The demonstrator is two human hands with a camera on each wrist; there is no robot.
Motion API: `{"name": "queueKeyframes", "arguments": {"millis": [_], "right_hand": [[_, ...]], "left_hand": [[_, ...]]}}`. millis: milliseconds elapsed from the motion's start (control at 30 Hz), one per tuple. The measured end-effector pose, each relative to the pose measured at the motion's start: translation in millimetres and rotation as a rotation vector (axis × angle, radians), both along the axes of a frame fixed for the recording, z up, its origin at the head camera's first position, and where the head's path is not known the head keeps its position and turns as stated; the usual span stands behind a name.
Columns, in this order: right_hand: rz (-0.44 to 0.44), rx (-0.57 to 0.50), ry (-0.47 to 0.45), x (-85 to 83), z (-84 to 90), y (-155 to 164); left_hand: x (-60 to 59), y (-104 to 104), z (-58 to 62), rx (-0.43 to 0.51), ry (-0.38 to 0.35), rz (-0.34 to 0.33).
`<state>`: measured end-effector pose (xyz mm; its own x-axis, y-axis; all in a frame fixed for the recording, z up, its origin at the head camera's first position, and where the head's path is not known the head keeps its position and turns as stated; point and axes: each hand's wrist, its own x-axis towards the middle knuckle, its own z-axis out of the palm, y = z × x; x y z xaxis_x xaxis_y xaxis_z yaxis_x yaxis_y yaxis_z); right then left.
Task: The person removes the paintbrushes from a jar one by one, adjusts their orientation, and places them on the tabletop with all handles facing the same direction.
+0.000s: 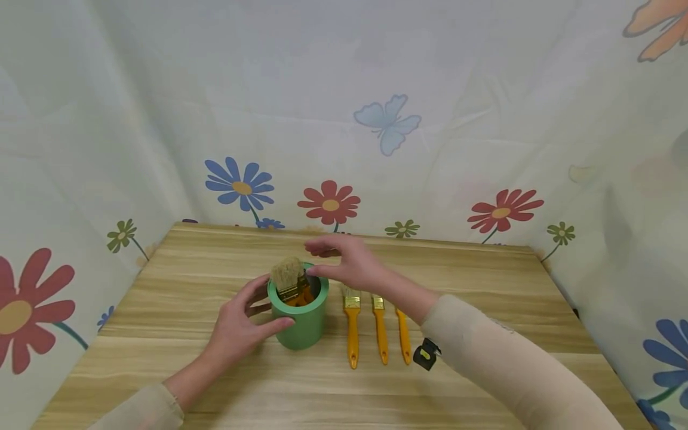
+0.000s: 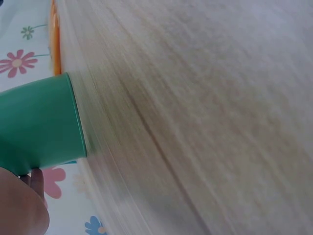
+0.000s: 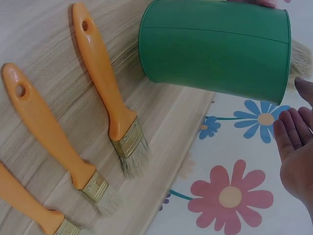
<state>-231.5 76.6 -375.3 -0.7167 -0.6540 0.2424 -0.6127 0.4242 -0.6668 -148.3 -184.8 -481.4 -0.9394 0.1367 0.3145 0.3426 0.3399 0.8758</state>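
Observation:
A green cup stands on the wooden table with a paintbrush in it, bristles up. My left hand grips the cup from its left side, thumb in front and fingers behind. My right hand hovers open just above and right of the rim and holds nothing. Three orange-handled brushes lie side by side right of the cup. In the right wrist view the cup, the brushes and my straight fingers show. The left wrist view has the cup and a blurred tabletop.
Flower-printed cloth walls in the table at the back and both sides. A small black and yellow device sits at my right wrist. Bare wood lies in front of the cup and to the far right.

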Motion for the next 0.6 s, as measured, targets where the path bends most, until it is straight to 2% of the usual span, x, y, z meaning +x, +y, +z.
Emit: {"name": "queueKeyframes", "arguments": {"millis": [600], "right_hand": [[0.035, 0.038, 0.098, -10.0, -11.9, -21]], "left_hand": [[-1.5, -1, -2.1, 0.011, 0.009, -0.001]]}}
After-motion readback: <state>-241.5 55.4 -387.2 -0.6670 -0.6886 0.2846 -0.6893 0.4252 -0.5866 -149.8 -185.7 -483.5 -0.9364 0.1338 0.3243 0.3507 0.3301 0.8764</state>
